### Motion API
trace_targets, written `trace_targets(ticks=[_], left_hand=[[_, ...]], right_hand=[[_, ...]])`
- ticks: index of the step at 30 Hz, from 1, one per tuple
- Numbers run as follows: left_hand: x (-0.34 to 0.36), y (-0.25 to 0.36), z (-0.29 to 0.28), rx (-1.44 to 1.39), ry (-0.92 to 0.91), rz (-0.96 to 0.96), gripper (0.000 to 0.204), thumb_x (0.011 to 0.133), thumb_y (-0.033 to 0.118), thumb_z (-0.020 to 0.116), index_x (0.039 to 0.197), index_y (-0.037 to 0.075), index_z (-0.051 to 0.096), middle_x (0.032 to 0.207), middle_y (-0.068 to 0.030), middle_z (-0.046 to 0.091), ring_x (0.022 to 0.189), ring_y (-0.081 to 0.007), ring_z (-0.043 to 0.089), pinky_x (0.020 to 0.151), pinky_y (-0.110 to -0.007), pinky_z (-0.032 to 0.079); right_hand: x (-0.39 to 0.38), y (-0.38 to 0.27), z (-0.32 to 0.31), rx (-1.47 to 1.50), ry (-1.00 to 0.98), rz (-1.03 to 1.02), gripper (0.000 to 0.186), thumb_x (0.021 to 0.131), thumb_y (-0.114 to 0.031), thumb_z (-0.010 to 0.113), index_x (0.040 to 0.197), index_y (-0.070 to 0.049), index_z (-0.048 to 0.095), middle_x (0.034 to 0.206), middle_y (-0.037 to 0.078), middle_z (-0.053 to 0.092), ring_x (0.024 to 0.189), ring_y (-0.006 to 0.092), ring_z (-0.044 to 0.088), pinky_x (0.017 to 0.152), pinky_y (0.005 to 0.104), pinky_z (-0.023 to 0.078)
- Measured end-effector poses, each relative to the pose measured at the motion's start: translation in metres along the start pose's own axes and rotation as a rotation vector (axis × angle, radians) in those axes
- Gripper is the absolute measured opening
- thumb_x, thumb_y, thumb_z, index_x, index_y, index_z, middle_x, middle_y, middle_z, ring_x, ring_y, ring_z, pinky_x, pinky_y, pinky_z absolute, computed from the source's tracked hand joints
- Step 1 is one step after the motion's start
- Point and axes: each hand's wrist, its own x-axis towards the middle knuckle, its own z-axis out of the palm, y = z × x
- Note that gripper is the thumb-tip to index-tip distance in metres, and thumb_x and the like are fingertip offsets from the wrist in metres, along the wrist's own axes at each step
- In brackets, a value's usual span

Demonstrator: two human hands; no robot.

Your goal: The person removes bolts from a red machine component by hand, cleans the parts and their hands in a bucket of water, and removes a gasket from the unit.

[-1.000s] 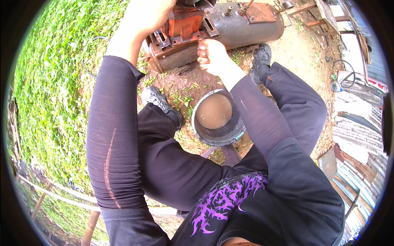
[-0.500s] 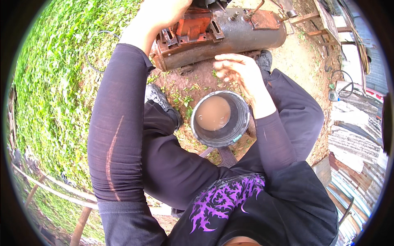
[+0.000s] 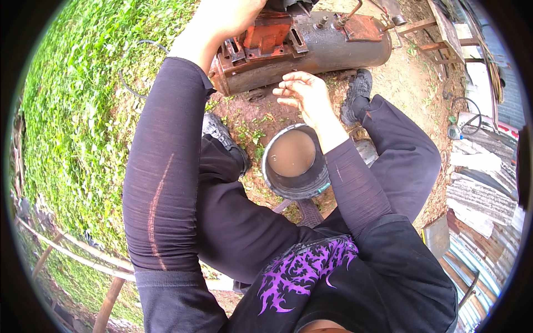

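Observation:
My left hand (image 3: 230, 16) reaches to the top of the rusty orange housing (image 3: 265, 34) mounted on a dark metal cylindrical tank (image 3: 351, 53), beside a dark part (image 3: 284, 5) at the upper edge; its fingers are out of sight. My right hand (image 3: 302, 95) is open, fingers apart and slightly bent, in front of the tank and above a black bucket (image 3: 305, 186) holding murky brown water (image 3: 290, 152). Metal fittings and bent pipes (image 3: 338, 22) stand on the tank's top.
Grass (image 3: 78, 111) lines the left, with a bamboo railing (image 3: 114, 299) at lower left. Wooden frames (image 3: 444, 39), a coiled cable (image 3: 469, 122) and corrugated sheets (image 3: 474, 194) line the right. My two shoes (image 3: 355, 91) rest on the dirt either side of the bucket.
My right hand has drawn back from the tank's lower front and its fingers have opened from a curl. My left hand stays at the housing. The whole view has shifted slightly.

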Motion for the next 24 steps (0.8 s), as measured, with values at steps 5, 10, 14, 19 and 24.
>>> trace_targets(ticks=[5,10,14,19,24], left_hand=[[0.000,-0.004,-0.001,0.009,-0.005,0.031,0.045,0.101,0.029,0.062,0.136,-0.001,0.062,0.149,-0.0150,0.050,0.141,-0.0261,0.046,0.116,-0.035,0.035],[0.002,-0.007,0.001,-0.020,0.005,0.009,0.046,0.101,0.029,0.062,0.135,-0.002,0.061,0.149,-0.0153,0.050,0.140,-0.0254,0.046,0.116,-0.034,0.036],[0.002,-0.006,0.002,-0.082,-0.004,0.003,0.046,0.101,0.028,0.063,0.135,-0.004,0.061,0.149,-0.0147,0.050,0.139,-0.0246,0.048,0.115,-0.033,0.036],[0.001,-0.007,0.002,-0.084,0.004,0.005,0.046,0.101,0.026,0.063,0.135,-0.004,0.061,0.149,-0.0147,0.050,0.137,-0.0238,0.049,0.114,-0.033,0.037],[0.002,-0.008,0.004,-0.203,-0.007,-0.022,0.046,0.101,0.026,0.063,0.136,-0.004,0.060,0.149,-0.0148,0.050,0.138,-0.0235,0.048,0.115,-0.033,0.037]], right_hand=[[0.011,0.006,0.024,-0.106,0.117,-0.035,0.025,0.099,-0.005,0.058,0.123,0.001,0.057,0.105,0.015,0.071,0.094,0.0274,0.073,0.075,0.0405,0.062],[0.035,-0.001,0.035,0.346,0.241,0.100,0.018,0.098,-0.006,0.061,0.115,0.000,0.059,0.095,0.012,0.071,0.082,0.0234,0.071,0.073,0.0368,0.058],[0.050,-0.003,0.041,0.294,0.380,0.137,0.013,0.101,-0.010,0.058,0.110,-0.002,0.063,0.089,0.008,0.069,0.076,0.0204,0.068,0.068,0.0334,0.056],[0.062,-0.004,0.046,0.200,0.395,0.218,0.017,0.104,-0.018,0.057,0.099,-0.003,0.064,0.077,0.004,0.063,0.060,0.0161,0.057,0.054,0.0308,0.048],[0.065,0.004,0.044,0.224,0.317,0.260,0.026,0.103,-0.023,0.059,0.085,-0.004,0.062,0.063,0.002,0.051,0.045,0.0125,0.044,0.040,0.0285,0.033]])
